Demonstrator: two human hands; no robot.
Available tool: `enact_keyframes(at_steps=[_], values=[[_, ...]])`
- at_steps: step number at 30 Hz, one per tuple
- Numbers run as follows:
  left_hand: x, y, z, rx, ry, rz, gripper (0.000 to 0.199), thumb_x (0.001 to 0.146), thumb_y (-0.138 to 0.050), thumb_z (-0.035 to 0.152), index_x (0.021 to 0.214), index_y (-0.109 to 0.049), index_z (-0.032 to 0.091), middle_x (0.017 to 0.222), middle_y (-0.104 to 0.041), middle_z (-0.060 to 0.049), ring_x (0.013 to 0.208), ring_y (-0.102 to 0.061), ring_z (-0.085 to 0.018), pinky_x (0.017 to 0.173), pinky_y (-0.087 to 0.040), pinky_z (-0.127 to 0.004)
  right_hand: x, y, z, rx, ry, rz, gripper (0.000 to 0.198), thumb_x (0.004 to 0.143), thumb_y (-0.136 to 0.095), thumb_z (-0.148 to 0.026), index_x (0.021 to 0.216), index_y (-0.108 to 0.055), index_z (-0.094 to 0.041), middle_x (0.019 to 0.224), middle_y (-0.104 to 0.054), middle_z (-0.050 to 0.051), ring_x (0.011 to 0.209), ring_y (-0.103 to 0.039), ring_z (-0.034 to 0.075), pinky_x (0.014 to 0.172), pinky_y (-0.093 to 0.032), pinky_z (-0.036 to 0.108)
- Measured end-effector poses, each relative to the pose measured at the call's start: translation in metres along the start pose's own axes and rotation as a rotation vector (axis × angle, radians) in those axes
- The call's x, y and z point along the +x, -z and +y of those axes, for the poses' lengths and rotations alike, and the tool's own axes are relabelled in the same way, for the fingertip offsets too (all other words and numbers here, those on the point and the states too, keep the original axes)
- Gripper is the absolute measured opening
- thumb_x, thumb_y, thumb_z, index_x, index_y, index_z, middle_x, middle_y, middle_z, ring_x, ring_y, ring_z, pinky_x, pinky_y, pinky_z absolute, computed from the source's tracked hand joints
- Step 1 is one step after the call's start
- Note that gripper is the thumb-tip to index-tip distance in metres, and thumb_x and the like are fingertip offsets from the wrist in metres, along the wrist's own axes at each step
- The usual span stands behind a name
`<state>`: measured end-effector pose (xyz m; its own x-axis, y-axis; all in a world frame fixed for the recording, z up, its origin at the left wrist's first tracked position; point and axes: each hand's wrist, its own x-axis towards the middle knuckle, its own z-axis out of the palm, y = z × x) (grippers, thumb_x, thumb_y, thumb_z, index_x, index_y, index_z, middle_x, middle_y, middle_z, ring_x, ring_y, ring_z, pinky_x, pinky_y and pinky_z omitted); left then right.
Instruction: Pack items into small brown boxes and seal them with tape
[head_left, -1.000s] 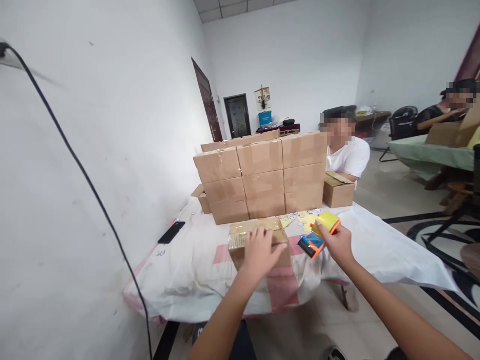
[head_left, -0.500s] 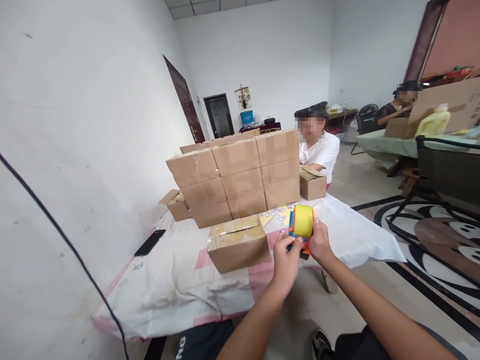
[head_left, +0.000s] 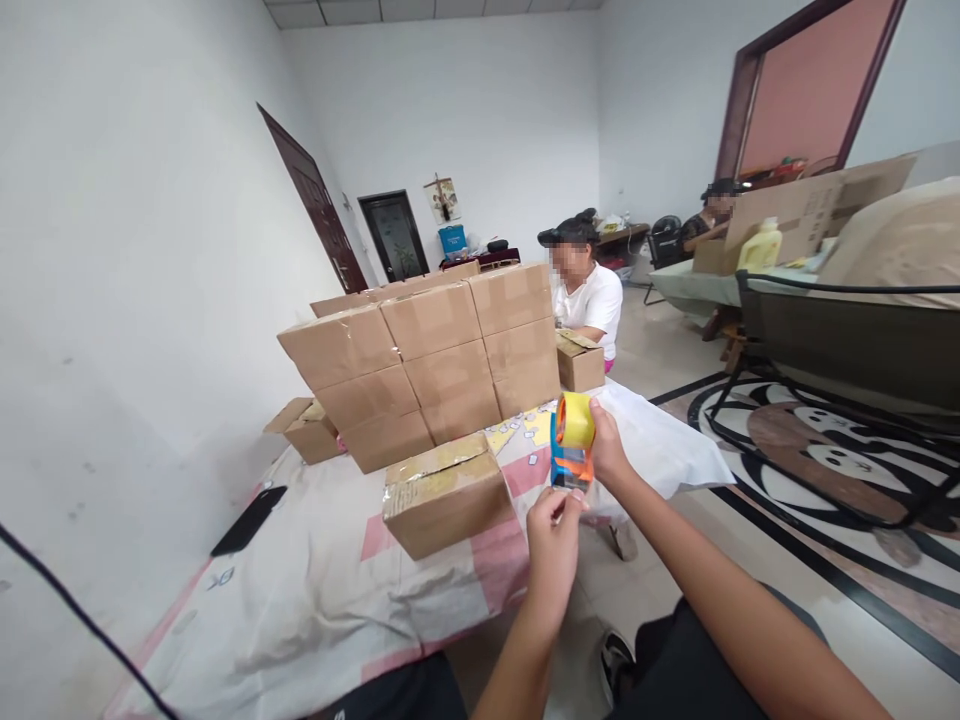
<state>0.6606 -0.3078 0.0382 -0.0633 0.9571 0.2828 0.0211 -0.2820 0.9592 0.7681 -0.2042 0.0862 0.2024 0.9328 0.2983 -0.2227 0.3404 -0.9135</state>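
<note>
My right hand [head_left: 609, 440] is closed round the right side of a tape dispenser [head_left: 571, 468], blue and orange, with a roll of yellow packing tape [head_left: 578, 420] on top. Just below the dispenser's lower end, the fingers of my left hand [head_left: 553, 525] are pinched together; anything thin between them is too small to make out. To the left of my hands a closed cardboard box [head_left: 450, 515] rests on the cloth-covered table [head_left: 315, 590], with shiny tape on its top and left end. Neither hand touches this box.
Stacked cardboard boxes [head_left: 442, 370] form a wall behind the single box. Open-flapped boxes stand to its left [head_left: 311, 435] and right [head_left: 581, 365]. A black phone-like slab [head_left: 249, 520] lies at the left edge. A co-worker [head_left: 592, 295] sits behind; a folding chair [head_left: 832, 350] stands right.
My left hand has drawn down from the dispenser, leaving a small gap. The dispenser is now more upright in my right hand. The view has turned to the right.
</note>
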Motion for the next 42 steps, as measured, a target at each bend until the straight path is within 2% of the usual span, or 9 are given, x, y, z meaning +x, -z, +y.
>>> enact_keyframes(at_steps=[3, 5, 13, 20, 25, 32, 35, 38, 42], values=[[-0.003, 0.0, -0.005, 0.025, 0.011, 0.01, 0.032, 0.091, -0.054, 0.038, 0.067, -0.061, 0.019, 0.071, -0.06, -0.002, 0.073, -0.054, -0.018, 0.07, -0.039, -0.029, -0.002, -0.002, -0.003, 0.115, -0.078, -0.008, 0.048, 0.071, -0.075, -0.065, 0.081, -0.061, -0.02, 0.066, -0.066, 0.002, 0.058, -0.062, 0.019, 0.058, -0.052, 0.032], [-0.005, -0.001, -0.009, 0.021, 0.028, 0.019, 0.032, 0.091, -0.054, 0.039, 0.067, -0.061, 0.019, 0.071, -0.06, -0.002, 0.073, -0.054, -0.018, 0.07, -0.039, -0.029, -0.004, -0.004, -0.004, 0.106, -0.091, -0.048, 0.045, 0.069, -0.08, -0.058, 0.083, -0.061, -0.019, 0.065, -0.067, 0.002, 0.056, -0.06, 0.018, 0.056, -0.051, 0.031], [-0.011, 0.003, -0.027, 0.002, 0.134, 0.062, 0.037, 0.087, -0.058, 0.049, 0.066, -0.063, 0.019, 0.068, -0.063, -0.003, 0.07, -0.055, -0.019, 0.068, -0.04, -0.03, -0.01, -0.006, 0.001, 0.086, -0.135, -0.224, 0.037, 0.075, -0.077, -0.05, 0.082, -0.061, -0.018, 0.069, -0.067, 0.0, 0.061, -0.063, 0.015, 0.06, -0.052, 0.027], [-0.012, 0.012, -0.034, 0.033, 0.146, 0.065, 0.04, 0.086, -0.06, 0.054, 0.066, -0.066, 0.019, 0.071, -0.067, -0.004, 0.074, -0.059, -0.021, 0.071, -0.042, -0.031, -0.012, -0.008, 0.005, 0.136, -0.15, -0.351, 0.027, 0.082, -0.063, -0.044, 0.078, -0.063, -0.017, 0.076, -0.073, 0.007, 0.073, -0.069, 0.021, 0.07, -0.054, 0.031], [-0.012, 0.016, -0.035, 0.141, 0.042, 0.148, 0.04, 0.089, -0.06, 0.052, 0.068, -0.071, 0.019, 0.081, -0.063, -0.006, 0.083, -0.061, -0.023, 0.077, -0.044, -0.032, -0.014, -0.008, 0.002, 0.136, -0.149, -0.358, 0.032, 0.084, -0.065, -0.048, 0.084, -0.066, -0.016, 0.083, -0.074, 0.008, 0.078, -0.069, 0.021, 0.075, -0.054, 0.032], [-0.002, 0.04, -0.039, 0.151, -0.068, 0.188, 0.045, 0.089, -0.061, 0.056, 0.066, -0.07, 0.018, 0.084, -0.06, -0.007, 0.085, -0.059, -0.022, 0.077, -0.045, -0.03, -0.011, -0.001, 0.006, 0.104, -0.169, -0.535, 0.041, 0.083, -0.072, -0.049, 0.105, -0.066, -0.016, 0.104, -0.074, 0.009, 0.094, -0.07, 0.022, 0.088, -0.054, 0.036], [0.001, 0.047, -0.041, 0.109, -0.035, 0.156, 0.046, 0.088, -0.061, 0.057, 0.066, -0.069, 0.017, 0.077, -0.06, -0.005, 0.079, -0.058, -0.02, 0.074, -0.043, -0.028, -0.011, 0.003, 0.014, -0.14, -0.019, -0.574, 0.039, 0.088, -0.066, -0.05, 0.109, -0.064, -0.018, 0.104, -0.072, 0.009, 0.095, -0.067, 0.023, 0.087, -0.053, 0.037], [0.0, 0.047, -0.044, 0.059, -0.004, 0.129, 0.045, 0.087, -0.063, 0.056, 0.065, -0.067, 0.017, 0.074, -0.061, -0.004, 0.078, -0.057, -0.019, 0.074, -0.041, -0.028, -0.012, 0.005, 0.019, -0.42, 0.295, -0.553, 0.033, 0.095, -0.055, -0.049, 0.099, -0.066, -0.018, 0.097, -0.071, 0.009, 0.09, -0.064, 0.025, 0.082, -0.051, 0.039], [-0.007, 0.039, -0.048, -0.027, 0.038, 0.027, 0.045, 0.087, -0.063, 0.056, 0.069, -0.07, 0.016, 0.077, -0.067, -0.006, 0.081, -0.06, -0.021, 0.08, -0.043, -0.03, -0.013, 0.006, 0.021, -0.607, 0.646, -0.457, 0.036, 0.099, -0.043, -0.045, 0.084, -0.065, -0.02, 0.091, -0.07, 0.012, 0.091, -0.06, 0.028, 0.084, -0.046, 0.045]])
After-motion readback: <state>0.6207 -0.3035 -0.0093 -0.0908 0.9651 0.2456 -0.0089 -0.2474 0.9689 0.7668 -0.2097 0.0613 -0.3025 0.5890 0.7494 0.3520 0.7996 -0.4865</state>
